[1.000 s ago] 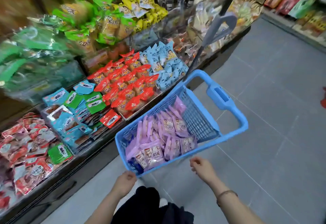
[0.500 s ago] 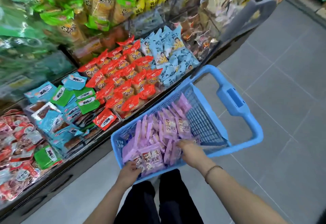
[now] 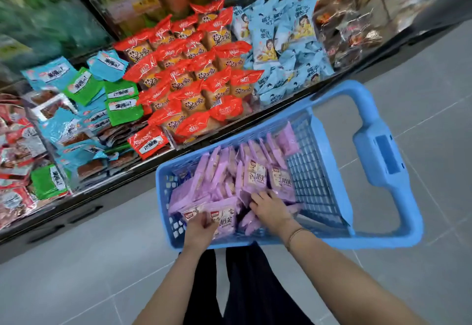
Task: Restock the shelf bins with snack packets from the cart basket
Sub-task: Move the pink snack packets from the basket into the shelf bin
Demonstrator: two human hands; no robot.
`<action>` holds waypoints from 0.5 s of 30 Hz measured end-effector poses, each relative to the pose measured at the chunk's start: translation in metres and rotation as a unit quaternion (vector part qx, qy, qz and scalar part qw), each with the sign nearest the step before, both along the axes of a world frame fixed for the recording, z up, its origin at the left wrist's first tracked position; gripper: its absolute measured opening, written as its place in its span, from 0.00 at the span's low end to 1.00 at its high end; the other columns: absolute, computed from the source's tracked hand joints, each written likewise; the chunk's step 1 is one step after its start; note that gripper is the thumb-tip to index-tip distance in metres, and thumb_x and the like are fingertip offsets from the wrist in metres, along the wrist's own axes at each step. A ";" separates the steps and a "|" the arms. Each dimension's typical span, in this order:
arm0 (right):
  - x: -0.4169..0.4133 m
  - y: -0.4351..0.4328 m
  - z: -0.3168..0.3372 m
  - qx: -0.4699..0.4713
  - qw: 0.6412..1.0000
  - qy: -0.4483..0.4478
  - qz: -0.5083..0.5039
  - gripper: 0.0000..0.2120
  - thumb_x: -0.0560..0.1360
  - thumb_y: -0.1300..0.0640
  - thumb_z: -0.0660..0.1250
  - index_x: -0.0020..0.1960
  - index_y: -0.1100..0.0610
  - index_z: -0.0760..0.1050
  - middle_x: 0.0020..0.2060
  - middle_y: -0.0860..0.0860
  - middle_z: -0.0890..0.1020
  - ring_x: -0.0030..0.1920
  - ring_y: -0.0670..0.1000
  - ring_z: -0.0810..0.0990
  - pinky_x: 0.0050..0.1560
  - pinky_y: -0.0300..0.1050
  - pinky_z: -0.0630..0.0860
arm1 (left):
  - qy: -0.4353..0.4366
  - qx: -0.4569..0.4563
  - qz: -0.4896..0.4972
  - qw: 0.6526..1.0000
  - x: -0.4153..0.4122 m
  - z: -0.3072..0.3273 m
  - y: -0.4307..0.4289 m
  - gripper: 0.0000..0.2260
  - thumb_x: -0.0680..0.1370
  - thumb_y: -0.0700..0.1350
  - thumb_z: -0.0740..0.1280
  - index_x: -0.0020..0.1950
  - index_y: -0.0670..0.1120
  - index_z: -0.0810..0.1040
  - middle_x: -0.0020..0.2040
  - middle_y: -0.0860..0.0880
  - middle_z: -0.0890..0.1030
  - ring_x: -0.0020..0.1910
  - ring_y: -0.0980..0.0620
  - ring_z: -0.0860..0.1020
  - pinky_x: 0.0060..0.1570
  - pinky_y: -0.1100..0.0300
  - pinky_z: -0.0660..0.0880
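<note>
A blue plastic cart basket (image 3: 332, 166) stands on the floor in front of me, filled on its left side with several purple snack packets (image 3: 255, 174). Both of my hands are inside it. My left hand (image 3: 200, 227) grips a purple packet (image 3: 224, 218) at the basket's near left corner. My right hand (image 3: 270, 209) lies on the packets in the middle, its fingers curled into the pile. The shelf bins (image 3: 194, 143) run along the left and far side.
The bins hold red packets (image 3: 194, 76), light blue packets (image 3: 283, 41), and green and teal packets (image 3: 84, 87). The basket's wide blue handle (image 3: 383, 151) juts to the right. Grey tiled floor (image 3: 421, 74) spreads to the right and near me.
Both hands have moved from the basket's near rim down into the purple packets. The left hand has taken hold of a packet. The view has tilted closer to the basket.
</note>
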State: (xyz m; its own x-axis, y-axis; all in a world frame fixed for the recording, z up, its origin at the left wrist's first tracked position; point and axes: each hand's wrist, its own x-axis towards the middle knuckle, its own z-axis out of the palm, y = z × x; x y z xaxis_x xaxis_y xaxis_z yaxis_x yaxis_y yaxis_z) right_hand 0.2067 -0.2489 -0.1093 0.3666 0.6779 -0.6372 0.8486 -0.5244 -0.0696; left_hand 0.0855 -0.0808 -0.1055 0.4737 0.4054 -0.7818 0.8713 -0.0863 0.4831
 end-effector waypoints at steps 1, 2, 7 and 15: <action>0.002 -0.005 0.005 0.029 0.999 0.006 -0.022 0.21 0.76 0.58 0.61 0.69 0.58 0.66 0.66 0.55 0.67 0.67 0.56 0.64 0.69 0.54 0.59 | -0.016 -0.004 0.001 1.000 0.001 0.004 -0.001 0.12 0.75 0.36 0.68 0.38 0.45 0.66 0.32 0.50 0.68 0.33 0.51 0.66 0.29 0.69 0.62; 0.004 -0.011 0.011 0.063 0.996 0.014 -0.063 0.21 0.74 0.60 0.62 0.66 0.57 0.68 0.66 0.54 0.68 0.66 0.56 0.65 0.67 0.52 0.61 | -0.027 -0.013 0.009 1.000 0.002 0.010 0.000 0.09 0.76 0.37 0.67 0.41 0.45 0.67 0.33 0.50 0.69 0.34 0.52 0.68 0.30 0.70 0.63; 0.014 -0.035 0.055 0.234 0.884 0.154 -0.374 0.24 0.71 0.53 0.70 0.65 0.57 0.70 0.54 0.54 0.77 0.55 0.54 0.76 0.53 0.44 0.71 | -0.063 -0.057 0.139 0.987 -0.006 0.042 0.010 0.05 0.80 0.41 0.64 0.53 0.42 0.70 0.46 0.47 0.75 0.45 0.50 0.73 0.42 0.63 0.70; 0.011 -0.040 0.108 0.269 0.565 0.422 -0.656 0.24 0.75 0.49 0.66 0.69 0.51 0.66 0.63 0.44 0.69 0.63 0.47 0.72 0.59 0.45 0.70 | -0.122 -0.076 0.143 0.979 0.001 0.088 0.007 0.23 0.83 0.49 0.56 0.77 0.51 0.55 0.72 0.53 0.63 0.69 0.51 0.66 0.68 0.52 0.62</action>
State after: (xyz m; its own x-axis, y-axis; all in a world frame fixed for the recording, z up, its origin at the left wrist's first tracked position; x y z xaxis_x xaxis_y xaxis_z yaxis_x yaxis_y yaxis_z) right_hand 0.2177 -0.2892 -0.0011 0.4971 0.3543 -0.7921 -0.7009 -0.3743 -0.6072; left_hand 0.0862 -0.0742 -0.0176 0.5386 0.4359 -0.7210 0.7063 0.2330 0.6685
